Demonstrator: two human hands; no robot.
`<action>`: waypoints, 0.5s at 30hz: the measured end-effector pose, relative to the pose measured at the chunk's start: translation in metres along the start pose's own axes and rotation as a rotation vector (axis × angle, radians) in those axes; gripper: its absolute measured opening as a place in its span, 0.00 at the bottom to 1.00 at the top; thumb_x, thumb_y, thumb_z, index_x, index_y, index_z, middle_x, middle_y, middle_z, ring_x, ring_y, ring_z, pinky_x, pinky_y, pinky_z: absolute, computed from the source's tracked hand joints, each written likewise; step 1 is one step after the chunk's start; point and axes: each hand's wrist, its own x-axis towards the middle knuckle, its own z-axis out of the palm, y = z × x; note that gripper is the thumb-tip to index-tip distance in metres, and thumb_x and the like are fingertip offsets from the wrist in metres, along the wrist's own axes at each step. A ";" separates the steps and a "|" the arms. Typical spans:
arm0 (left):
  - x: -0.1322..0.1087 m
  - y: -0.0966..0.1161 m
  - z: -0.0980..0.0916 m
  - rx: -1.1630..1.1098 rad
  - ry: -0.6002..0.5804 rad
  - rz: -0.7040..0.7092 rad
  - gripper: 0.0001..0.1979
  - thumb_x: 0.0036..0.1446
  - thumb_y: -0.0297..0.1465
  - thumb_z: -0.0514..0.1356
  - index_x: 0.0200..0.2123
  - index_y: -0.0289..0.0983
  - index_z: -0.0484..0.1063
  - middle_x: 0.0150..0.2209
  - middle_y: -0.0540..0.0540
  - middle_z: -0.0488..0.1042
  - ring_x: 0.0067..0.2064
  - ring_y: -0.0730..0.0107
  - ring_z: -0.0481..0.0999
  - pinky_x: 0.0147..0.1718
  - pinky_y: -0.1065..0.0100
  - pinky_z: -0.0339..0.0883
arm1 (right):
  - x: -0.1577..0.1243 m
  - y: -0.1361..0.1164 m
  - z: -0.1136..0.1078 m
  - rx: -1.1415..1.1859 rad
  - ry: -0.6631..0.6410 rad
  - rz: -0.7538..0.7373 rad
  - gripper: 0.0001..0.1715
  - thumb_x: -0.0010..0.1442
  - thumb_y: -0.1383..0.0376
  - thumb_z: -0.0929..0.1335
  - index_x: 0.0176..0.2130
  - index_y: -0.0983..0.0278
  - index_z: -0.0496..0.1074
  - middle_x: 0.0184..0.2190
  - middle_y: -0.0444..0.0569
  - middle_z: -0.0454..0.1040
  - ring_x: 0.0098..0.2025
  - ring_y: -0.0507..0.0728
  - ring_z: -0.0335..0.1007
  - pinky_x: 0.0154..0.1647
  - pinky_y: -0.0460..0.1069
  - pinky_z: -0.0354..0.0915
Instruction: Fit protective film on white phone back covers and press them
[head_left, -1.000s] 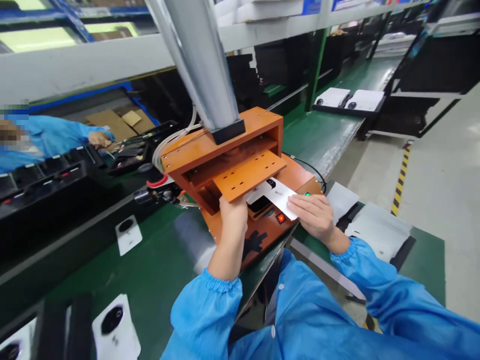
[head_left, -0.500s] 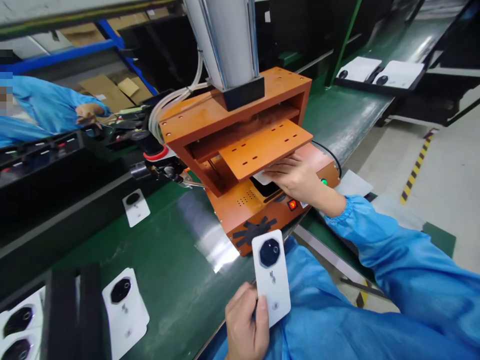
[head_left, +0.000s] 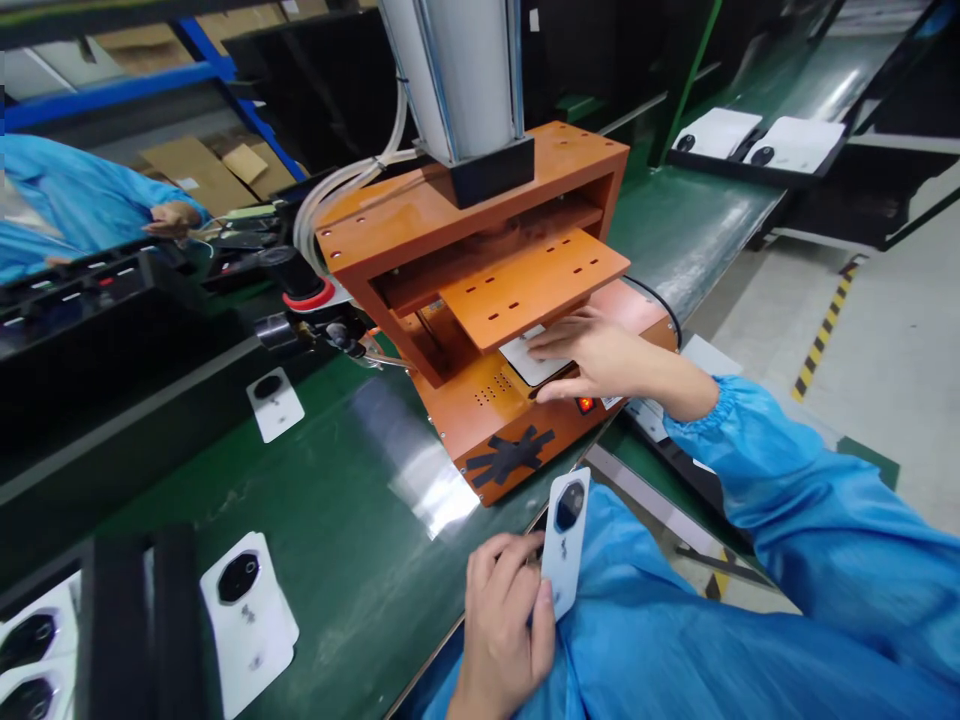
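Observation:
My left hand (head_left: 504, 620) is closed round the lower part of a white phone back cover (head_left: 564, 545), which has a dark octagonal camera area. The cover is tilted, its outer side turned to the right. Under the raised plate (head_left: 536, 290) of an orange press (head_left: 469, 425), another white phone cover (head_left: 531, 374) lies in the press bed. My right hand (head_left: 604, 358) rests over that piece with fingers stretched out and thumb apart, touching its top. The hand and the plate hide part of it.
A loose cover (head_left: 276, 412) and a small stack of covers (head_left: 244, 640) lie on the green bench (head_left: 360, 590). A black tray (head_left: 780, 175) with covers stands at the far right. Left of the press is a regulator (head_left: 300, 290). Across the bench, a co-worker's hand (head_left: 174, 218) shows.
The cover at the press, earlier raised under my right hand, now lies flat in the bed. My right thumb has spread away. My left hand has turned its cover more edge-on.

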 end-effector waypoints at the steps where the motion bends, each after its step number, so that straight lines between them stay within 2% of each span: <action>1: 0.003 -0.002 -0.001 0.074 -0.005 0.029 0.07 0.58 0.23 0.58 0.37 0.38 0.74 0.55 0.38 0.77 0.54 0.52 0.72 0.52 0.52 0.63 | -0.001 -0.003 0.000 -0.002 -0.003 0.013 0.30 0.65 0.45 0.69 0.52 0.66 0.77 0.51 0.54 0.80 0.55 0.64 0.74 0.57 0.58 0.63; 3: 0.009 -0.008 -0.003 0.212 -0.009 0.071 0.07 0.59 0.24 0.58 0.39 0.39 0.74 0.62 0.39 0.72 0.61 0.48 0.68 0.55 0.50 0.58 | -0.007 -0.012 0.006 -0.016 0.038 0.049 0.34 0.65 0.43 0.68 0.54 0.68 0.75 0.53 0.57 0.79 0.56 0.65 0.73 0.60 0.59 0.61; 5: 0.014 -0.016 -0.002 0.315 0.000 0.077 0.07 0.61 0.25 0.58 0.39 0.40 0.74 0.66 0.40 0.68 0.65 0.46 0.64 0.57 0.48 0.54 | -0.022 -0.025 0.018 -0.043 0.142 0.086 0.35 0.66 0.44 0.67 0.58 0.67 0.73 0.57 0.60 0.75 0.59 0.66 0.71 0.62 0.62 0.58; 7: 0.020 -0.024 -0.001 0.378 0.009 0.076 0.07 0.62 0.25 0.58 0.39 0.40 0.74 0.68 0.40 0.66 0.66 0.46 0.62 0.56 0.48 0.52 | -0.049 -0.040 0.035 -0.069 0.322 0.145 0.31 0.67 0.48 0.68 0.59 0.65 0.70 0.60 0.60 0.72 0.60 0.67 0.69 0.62 0.63 0.57; 10: 0.027 -0.032 0.005 0.413 0.024 0.104 0.06 0.62 0.26 0.58 0.37 0.41 0.74 0.68 0.41 0.66 0.66 0.48 0.64 0.54 0.51 0.52 | -0.101 -0.054 0.062 -0.097 0.619 0.350 0.20 0.67 0.61 0.68 0.57 0.62 0.71 0.53 0.57 0.75 0.54 0.63 0.72 0.56 0.60 0.62; 13: 0.035 -0.033 0.012 0.381 0.127 0.074 0.07 0.65 0.27 0.57 0.34 0.41 0.73 0.65 0.45 0.70 0.64 0.52 0.67 0.54 0.53 0.53 | -0.146 -0.049 0.080 -0.192 0.670 0.630 0.23 0.66 0.63 0.67 0.59 0.61 0.70 0.50 0.57 0.73 0.52 0.63 0.71 0.53 0.60 0.64; 15: 0.038 -0.030 0.016 0.377 0.179 0.060 0.09 0.67 0.27 0.56 0.33 0.41 0.72 0.64 0.46 0.71 0.63 0.53 0.68 0.54 0.54 0.53 | -0.163 -0.038 0.084 -0.254 0.632 0.718 0.27 0.67 0.63 0.66 0.63 0.61 0.67 0.52 0.58 0.72 0.53 0.65 0.70 0.55 0.62 0.64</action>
